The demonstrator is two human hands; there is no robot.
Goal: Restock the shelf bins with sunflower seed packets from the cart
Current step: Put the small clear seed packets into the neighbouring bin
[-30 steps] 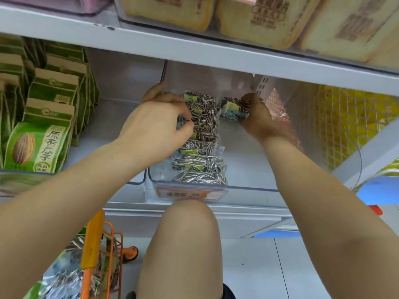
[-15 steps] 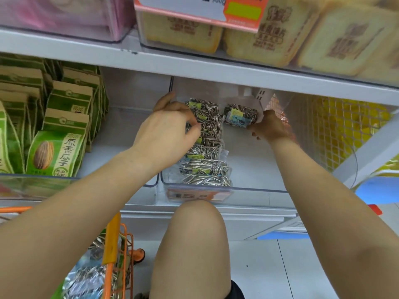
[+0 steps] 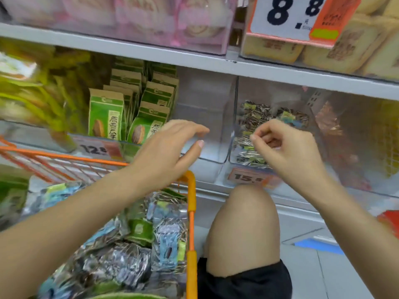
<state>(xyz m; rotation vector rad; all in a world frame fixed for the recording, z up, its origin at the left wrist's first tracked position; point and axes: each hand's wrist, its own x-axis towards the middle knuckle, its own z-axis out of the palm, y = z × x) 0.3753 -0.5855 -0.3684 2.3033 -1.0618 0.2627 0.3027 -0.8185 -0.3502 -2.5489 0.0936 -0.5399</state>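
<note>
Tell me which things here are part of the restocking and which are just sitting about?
Part of the job:
- clear plastic shelf bin holding striped seed packets
- orange wire cart full of silvery seed packets
- left hand, right hand, both empty

Just there:
- green paper seed bags
- beige cake packs
- pink wrapped packs

Orange cart (image 3: 191,212), striped seed packets (image 3: 129,262)

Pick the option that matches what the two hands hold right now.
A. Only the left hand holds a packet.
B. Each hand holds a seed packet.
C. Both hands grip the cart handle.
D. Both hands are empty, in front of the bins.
D: the left hand is spread open and the right hand loosely curled, neither holding a packet; the seed packets lie in the clear bin.
</note>
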